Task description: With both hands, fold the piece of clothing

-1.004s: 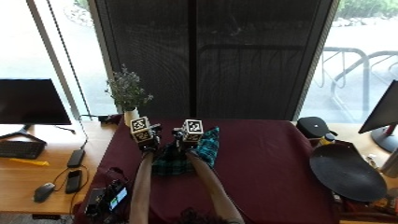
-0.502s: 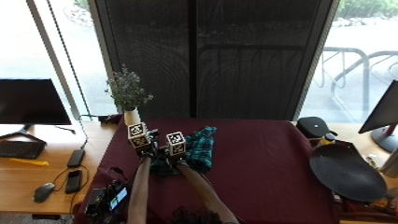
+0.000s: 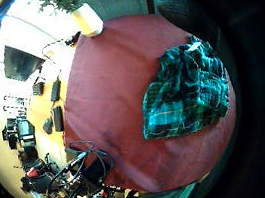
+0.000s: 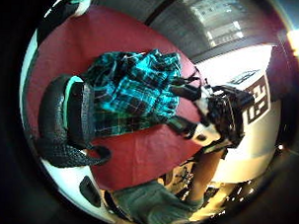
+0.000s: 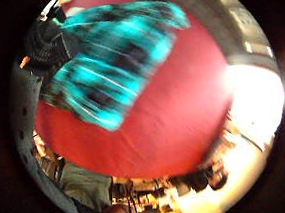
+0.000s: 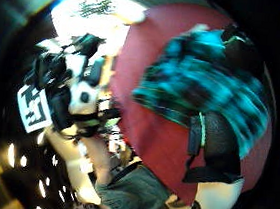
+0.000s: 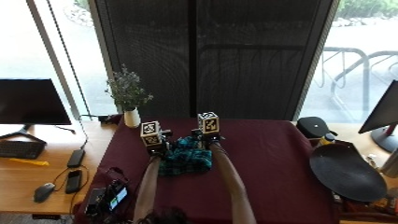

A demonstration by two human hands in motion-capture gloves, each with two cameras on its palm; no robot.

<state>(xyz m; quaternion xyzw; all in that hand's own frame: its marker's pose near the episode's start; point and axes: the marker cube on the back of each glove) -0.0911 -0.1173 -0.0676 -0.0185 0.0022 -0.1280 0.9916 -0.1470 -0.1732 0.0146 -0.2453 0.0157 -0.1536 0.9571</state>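
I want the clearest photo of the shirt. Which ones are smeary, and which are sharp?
Both right palm views smear the shirt into streaks; the left little finger side palm view shows it crisp on the table; the outside view is sharp too, but windows glare.

A blurred plaid garment (image 5: 111, 69) lies, seemingly bunched, on the tablecloth (image 5: 183, 113).

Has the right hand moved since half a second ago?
Yes. The right hand has swung rightward, away from the vase, now at the garment's far right edge.

Overhead rear view plus four close palm views, all sharing plaid garment (image 7: 185, 161).
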